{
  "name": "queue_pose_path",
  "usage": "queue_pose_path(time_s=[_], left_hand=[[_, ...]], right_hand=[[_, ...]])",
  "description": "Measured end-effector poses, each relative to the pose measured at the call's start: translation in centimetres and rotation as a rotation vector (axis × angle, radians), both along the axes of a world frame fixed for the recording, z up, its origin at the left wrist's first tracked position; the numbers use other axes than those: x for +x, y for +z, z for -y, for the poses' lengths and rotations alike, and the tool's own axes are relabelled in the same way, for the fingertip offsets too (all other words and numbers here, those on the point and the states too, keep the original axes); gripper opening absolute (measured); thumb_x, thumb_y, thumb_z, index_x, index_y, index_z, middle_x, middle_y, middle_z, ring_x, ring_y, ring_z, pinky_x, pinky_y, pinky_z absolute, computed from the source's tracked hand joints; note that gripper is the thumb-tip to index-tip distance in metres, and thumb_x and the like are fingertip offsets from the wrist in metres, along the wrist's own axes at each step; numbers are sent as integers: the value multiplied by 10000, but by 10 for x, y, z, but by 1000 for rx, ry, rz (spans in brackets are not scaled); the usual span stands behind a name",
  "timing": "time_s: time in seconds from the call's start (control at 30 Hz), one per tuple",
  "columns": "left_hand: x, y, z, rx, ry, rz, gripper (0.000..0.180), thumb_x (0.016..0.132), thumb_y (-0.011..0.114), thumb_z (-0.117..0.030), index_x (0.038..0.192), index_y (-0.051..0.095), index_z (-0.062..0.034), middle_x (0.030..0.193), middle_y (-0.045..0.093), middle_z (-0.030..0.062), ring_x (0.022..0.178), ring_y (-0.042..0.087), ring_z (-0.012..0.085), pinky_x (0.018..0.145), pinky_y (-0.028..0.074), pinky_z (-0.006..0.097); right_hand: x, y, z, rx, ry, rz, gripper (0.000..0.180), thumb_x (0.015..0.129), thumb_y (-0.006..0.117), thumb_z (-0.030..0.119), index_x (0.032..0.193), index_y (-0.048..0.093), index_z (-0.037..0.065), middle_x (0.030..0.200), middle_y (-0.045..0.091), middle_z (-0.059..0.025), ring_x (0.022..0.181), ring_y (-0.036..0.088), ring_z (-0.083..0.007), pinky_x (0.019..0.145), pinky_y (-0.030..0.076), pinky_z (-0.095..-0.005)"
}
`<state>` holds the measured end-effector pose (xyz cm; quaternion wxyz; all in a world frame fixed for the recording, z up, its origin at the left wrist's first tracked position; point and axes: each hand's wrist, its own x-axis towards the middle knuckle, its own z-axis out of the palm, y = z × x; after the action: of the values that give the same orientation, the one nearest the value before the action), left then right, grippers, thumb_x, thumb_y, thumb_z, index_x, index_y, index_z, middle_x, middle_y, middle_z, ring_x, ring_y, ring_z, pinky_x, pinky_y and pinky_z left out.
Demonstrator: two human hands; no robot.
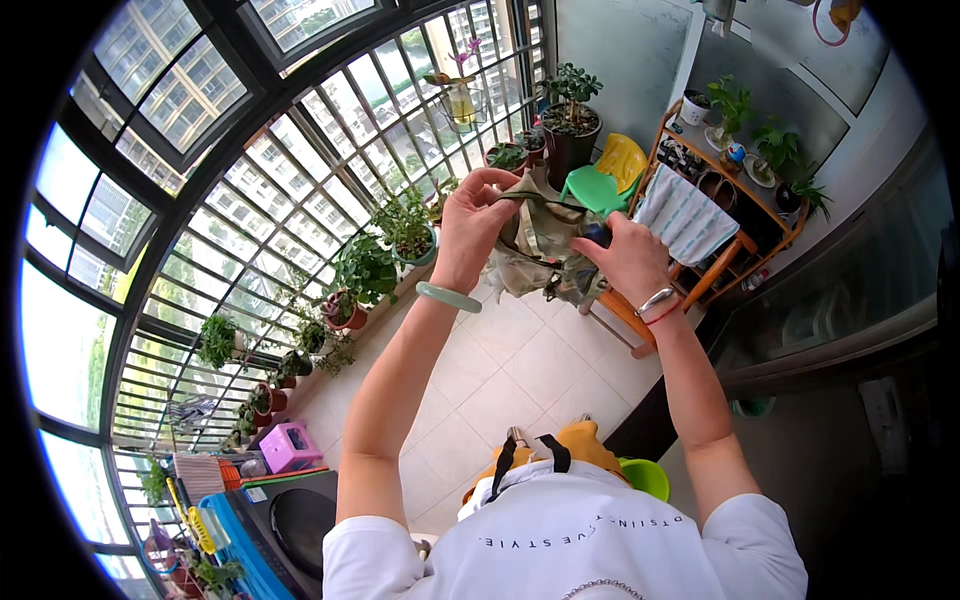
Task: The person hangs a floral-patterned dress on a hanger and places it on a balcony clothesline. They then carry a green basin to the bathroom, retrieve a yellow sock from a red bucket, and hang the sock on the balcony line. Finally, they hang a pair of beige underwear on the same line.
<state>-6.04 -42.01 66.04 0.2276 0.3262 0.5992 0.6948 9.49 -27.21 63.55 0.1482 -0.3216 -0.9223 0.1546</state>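
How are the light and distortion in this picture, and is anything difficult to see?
Head view: daylight washes out a window pane at far left; head view: the dark window frame curves strongly, and black fills the corners; head view: the lower right is dim, with little detail, while the camouflage cloth, left hand and right hand look fairly sharp.

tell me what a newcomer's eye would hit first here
Probably the camouflage cloth, held up between left hand and right hand near the upper middle. Next, the barred window curving along the left, with potted plants beside it. Then the green-and-yellow chair beyond the hands.
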Motion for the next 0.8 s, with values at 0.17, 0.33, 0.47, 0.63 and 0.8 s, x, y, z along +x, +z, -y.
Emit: queue_pose_path(time_s=[0.17,0.33,0.47,0.63,0.8], left_hand=[[5,45,44,17,149,-236,137,830,674,-33,940,598,-63,719,459,-64,636,438,14,560,359,178],[1,75,93,26,221,-321,156,830,673,-27,954,583,-56,708,447,-62,625,428,11,534,354,182],[3,89,147,-272,488,-664,350,798,715,-95,1130,638,-174,720,476,-31,610,448,68,536,377,239],[2,71,200,-730,670,-961,292,803,682,-196,1093,689,-237,750,539,21,693,571,205,600,450,335],[23,85,222,-453,942,-814,342,814,589,-1,1115,651,-151,1000,647,79,851,636,264,731,504,348]], right_hand=[[-45,30,64,73,47,-152,650,721,680,606,1100,508,107,847,683,-94,767,677,-307,617,518,-423],[-92,22,82,92,422,-537,377,797,674,415,863,576,57,796,646,-87,656,624,-314,579,482,-414],[-112,30,84,-396,509,-642,362,811,681,330,804,539,-3,708,580,-164,644,562,-331,557,430,-376],[-129,63,117,-422,648,-806,178,817,642,146,884,560,3,752,615,-156,718,601,-320,648,461,-378],[-123,75,157,-212,894,-553,157,811,653,134,900,581,27,817,636,-161,786,604,-365,691,467,-419]])
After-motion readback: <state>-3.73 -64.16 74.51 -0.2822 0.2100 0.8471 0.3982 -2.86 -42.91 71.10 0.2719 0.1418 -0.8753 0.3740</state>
